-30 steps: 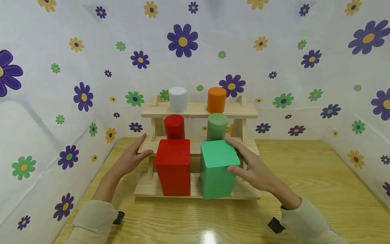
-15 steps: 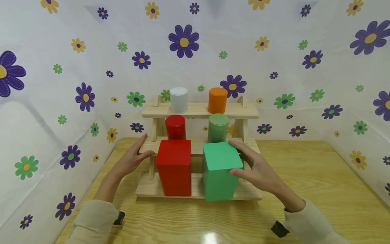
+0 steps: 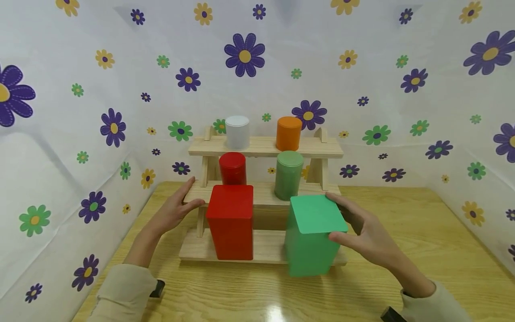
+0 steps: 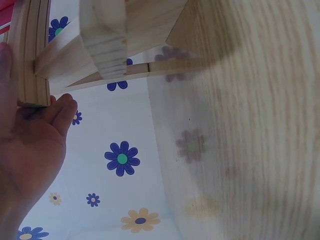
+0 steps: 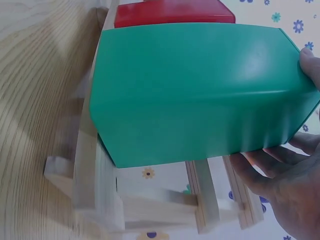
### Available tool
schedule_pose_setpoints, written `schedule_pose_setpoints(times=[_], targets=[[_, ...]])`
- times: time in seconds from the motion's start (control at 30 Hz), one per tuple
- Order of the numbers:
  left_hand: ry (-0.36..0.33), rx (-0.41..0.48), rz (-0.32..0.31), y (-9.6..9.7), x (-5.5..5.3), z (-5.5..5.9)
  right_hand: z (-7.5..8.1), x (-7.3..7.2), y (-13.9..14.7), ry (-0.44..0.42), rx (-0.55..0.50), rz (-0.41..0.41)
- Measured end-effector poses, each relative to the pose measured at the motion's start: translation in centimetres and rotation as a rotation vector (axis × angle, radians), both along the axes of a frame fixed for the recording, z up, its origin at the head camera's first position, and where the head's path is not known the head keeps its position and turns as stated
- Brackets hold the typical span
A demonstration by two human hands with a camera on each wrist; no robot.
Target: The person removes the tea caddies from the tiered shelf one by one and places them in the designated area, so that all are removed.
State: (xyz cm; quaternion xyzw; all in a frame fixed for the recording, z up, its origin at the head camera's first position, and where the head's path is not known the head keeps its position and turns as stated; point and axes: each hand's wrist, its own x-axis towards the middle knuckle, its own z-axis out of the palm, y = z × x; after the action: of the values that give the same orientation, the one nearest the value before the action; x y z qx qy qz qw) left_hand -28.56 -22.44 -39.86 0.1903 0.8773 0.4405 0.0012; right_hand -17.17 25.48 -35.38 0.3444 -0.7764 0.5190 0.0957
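In the head view, my right hand [image 3: 372,237] grips a green box [image 3: 314,246] near its top, thumb on the near side and fingers behind. The box leans slightly over the right part of the bottom shelf, its lower end past the front edge. Whether its base touches the shelf I cannot tell. My left hand [image 3: 170,212] holds the left end of a three-tier wooden display stand [image 3: 265,192] at the middle shelf; its fingers [image 4: 62,112] curl behind the board's end. A red box [image 3: 230,228] stands upright on the bottom shelf, left of the green one.
On the middle shelf stand a red canister [image 3: 233,169] and a green canister [image 3: 288,175]. A white canister [image 3: 237,133] and an orange canister [image 3: 288,134] occupy the top shelf. The stand rests on a wooden table [image 3: 402,223], with flower-print cloth [image 3: 257,89] around it.
My right hand has moved the green box rightward and towards me, widening the gap to the red box. More of the green canister shows. The left hand stays on the stand.
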Motion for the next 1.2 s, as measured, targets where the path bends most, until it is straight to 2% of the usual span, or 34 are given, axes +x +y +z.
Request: schedule_pose_setpoints(times=[0.4,0.8,0.97,1.03,1.2], targets=[[-0.007,0.017,0.001,0.1,0.1,0.3,0.4,2.1,4.0,-0.032,-0.062,0.020],[-0.003,-0.002,0.014,0.0,0.1,0.1,0.9,3.9,8.4,-0.067,-0.069,-0.076],[0.000,-0.009,0.020,0.1,0.0,0.0,0.4,4.2,10.6,-0.072,-0.076,-0.161],[-0.001,-0.006,0.021,0.2,-0.1,0.0,0.1,4.3,11.6,-0.061,-0.038,-0.228],[-0.001,-0.010,0.025,0.0,-0.1,-0.2,-0.2,4.2,13.8,-0.028,0.150,-0.440]])
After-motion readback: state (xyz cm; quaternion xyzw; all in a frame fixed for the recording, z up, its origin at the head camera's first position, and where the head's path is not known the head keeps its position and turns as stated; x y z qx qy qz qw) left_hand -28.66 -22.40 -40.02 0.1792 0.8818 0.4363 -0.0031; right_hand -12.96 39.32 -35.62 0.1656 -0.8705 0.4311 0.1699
